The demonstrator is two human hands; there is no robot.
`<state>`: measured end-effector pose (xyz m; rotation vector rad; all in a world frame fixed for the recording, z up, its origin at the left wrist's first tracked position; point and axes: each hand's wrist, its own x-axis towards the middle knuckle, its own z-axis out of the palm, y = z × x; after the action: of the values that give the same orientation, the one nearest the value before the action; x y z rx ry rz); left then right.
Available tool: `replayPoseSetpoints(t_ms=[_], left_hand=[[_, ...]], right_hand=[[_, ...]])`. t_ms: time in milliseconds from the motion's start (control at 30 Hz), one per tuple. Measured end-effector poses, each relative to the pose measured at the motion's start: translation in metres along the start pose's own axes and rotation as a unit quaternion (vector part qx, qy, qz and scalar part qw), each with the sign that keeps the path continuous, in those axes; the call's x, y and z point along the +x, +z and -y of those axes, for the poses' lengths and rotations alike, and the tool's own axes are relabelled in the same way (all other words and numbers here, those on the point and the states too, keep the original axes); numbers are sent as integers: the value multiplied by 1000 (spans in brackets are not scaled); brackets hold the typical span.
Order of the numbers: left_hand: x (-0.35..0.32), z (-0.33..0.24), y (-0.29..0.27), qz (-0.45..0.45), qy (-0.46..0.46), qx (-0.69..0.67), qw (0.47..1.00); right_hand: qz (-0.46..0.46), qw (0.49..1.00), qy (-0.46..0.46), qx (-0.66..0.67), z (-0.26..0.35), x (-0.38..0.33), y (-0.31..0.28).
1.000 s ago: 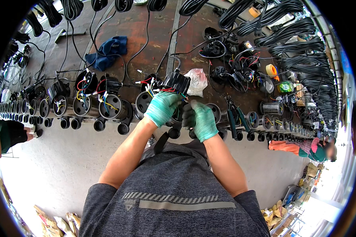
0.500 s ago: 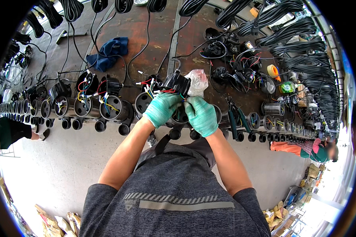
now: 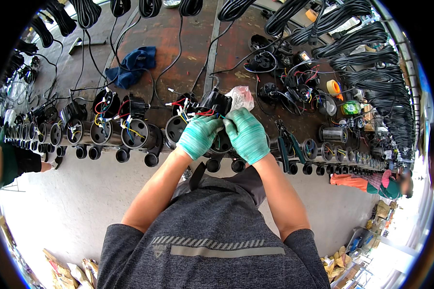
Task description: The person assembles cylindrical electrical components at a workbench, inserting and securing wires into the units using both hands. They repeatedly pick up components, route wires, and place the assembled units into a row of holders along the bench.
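My left hand (image 3: 198,135) and my right hand (image 3: 248,136), both in green knit gloves, meet over a dark cylindrical housing (image 3: 222,144) at the table's front edge. The fingers of both are closed at thin coloured wires (image 3: 220,116) near the fingertips; the exact spot they pinch is partly hidden. Just beyond them rests a black ribbed motor part (image 3: 214,102), with red wires (image 3: 206,112) coming out at its near side. A crumpled clear plastic bag (image 3: 240,97) lies beyond my right hand. To the right, wire-stripping pliers (image 3: 289,143) with dark green handles lean at the edge.
Similar housings (image 3: 138,135) with wires line the table edge both ways. Coiled black cables (image 3: 357,34) hang around the far side. A blue cloth (image 3: 131,66), orange tape (image 3: 332,87) and loose motor parts (image 3: 270,91) lie on the table. Other people (image 3: 393,185) are at both sides.
My right hand has turned slightly and shifted a little right, its knuckles now covering part of the plastic bag. My left hand moved slightly right. The person at far left moved nearer.
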<state>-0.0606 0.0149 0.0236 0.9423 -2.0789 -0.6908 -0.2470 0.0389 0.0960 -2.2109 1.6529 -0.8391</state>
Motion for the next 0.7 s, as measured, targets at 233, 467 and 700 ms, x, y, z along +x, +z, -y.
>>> replayPoseSetpoints(t_ms=[233,467,700], left_hand=[[-13,22,23,54,3,148,988],[-3,11,9,17,-88,18,996],[6,-8,-3,14,-102,-34,994]], right_hand=[[115,976,8,-186,44,41,28],[92,978,11,187,16,36,-14],[212,957,172,-100,-154,83,4]])
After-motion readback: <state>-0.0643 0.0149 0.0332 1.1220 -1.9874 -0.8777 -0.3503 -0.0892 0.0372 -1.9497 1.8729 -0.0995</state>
